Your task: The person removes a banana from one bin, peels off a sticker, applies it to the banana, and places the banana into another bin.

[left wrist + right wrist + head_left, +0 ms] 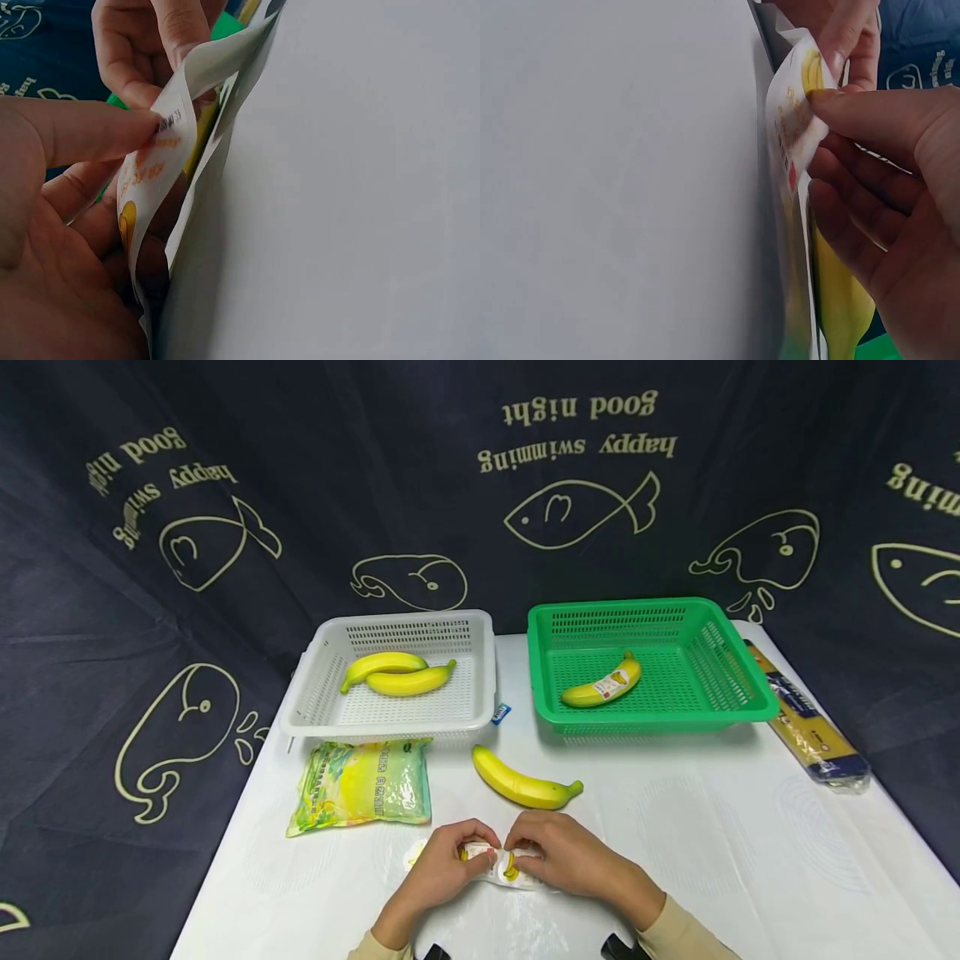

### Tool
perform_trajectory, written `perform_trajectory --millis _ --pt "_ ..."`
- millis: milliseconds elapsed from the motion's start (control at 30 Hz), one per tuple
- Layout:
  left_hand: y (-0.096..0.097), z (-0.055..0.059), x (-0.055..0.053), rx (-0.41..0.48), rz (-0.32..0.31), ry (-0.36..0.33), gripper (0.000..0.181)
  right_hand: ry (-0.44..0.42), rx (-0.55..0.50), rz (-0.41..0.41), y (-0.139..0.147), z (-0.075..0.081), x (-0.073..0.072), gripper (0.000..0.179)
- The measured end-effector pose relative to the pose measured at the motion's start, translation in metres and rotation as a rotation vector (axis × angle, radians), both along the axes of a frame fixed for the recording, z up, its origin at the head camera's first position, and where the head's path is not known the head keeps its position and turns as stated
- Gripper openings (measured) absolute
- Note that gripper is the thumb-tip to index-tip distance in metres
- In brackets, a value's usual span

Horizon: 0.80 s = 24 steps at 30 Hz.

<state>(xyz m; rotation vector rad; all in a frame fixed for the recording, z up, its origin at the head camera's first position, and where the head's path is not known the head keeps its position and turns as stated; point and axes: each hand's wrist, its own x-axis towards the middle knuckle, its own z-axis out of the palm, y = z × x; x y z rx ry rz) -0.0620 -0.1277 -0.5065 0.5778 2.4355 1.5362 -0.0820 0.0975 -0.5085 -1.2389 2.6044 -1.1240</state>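
Note:
Near the front of the table, my left hand [448, 864] and right hand [573, 853] pinch a white strip of banana stickers [517, 878] between thumbs and fingers, close together. The left wrist view shows the sticker strip [169, 150] bent, with orange print and a banana picture, under the left thumb. In the right wrist view, the right thumb presses the strip [791, 112] beside a printed banana. Just beyond the hands lies a yellow banana [521, 783] with no sticker visible. Fingers hide part of the strip.
A white basket [296, 706] at back left holds two bananas [408, 682]. The green basket [652, 717] holds one labelled banana [607, 683]. A yellow-green bag [367, 783] lies left, a small blue packet [501, 713] between baskets, a long yellow-and-navy package [813, 731] right.

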Motion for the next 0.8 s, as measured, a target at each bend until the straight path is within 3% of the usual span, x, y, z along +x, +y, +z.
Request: perform_trajectory --millis 167,533,800 --pt "-0.002 -0.016 -0.003 -0.028 0.001 0.052 0.013 0.011 -0.007 -0.009 0.001 -0.002 0.0 0.014" --pt "-0.003 -0.016 -0.004 -0.043 -0.003 0.058 0.011 0.003 0.013 0.015 0.003 -0.002 0.0 0.009" --pt "-0.002 -0.019 -0.004 -0.052 -0.002 0.06 0.012 0.011 0.008 0.01 0.005 -0.002 0.002 0.015"
